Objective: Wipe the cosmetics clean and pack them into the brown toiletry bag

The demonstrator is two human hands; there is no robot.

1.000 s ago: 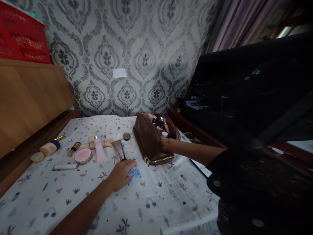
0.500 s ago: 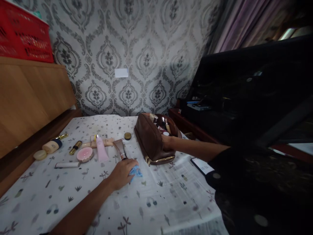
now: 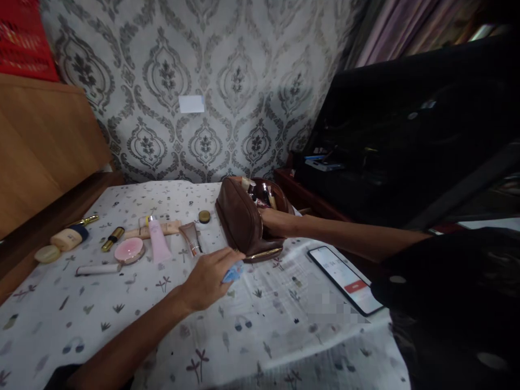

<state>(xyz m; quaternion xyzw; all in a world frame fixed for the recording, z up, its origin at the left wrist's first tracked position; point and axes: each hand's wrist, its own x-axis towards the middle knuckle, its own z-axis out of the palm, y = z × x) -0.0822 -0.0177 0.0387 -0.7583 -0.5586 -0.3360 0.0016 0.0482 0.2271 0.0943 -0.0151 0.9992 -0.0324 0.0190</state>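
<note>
My left hand [image 3: 208,276] is closed on a small blue cloth [image 3: 233,272] and rests on the patterned tablecloth [image 3: 122,303], just in front of a brown cosmetic pouch [image 3: 239,222]. My right hand [image 3: 276,222] grips the pouch's open rim at its right side. The pouch stands open with several small bottles and tubes [image 3: 260,192] sticking out. A brown tube [image 3: 190,236] lies just left of the pouch.
Cosmetics lie in a row at the left: a pink compact [image 3: 129,251], a pink tube [image 3: 156,244], a gold lipstick [image 3: 112,238], a white stick [image 3: 97,269], a cream bottle [image 3: 69,237]. A phone [image 3: 345,279] with its screen lit lies at the right. A dark case [image 3: 406,135] stands behind.
My left hand has slid with the blue cloth to the right, closer to the pouch. The view has swung down and right, and the phone has come into sight.
</note>
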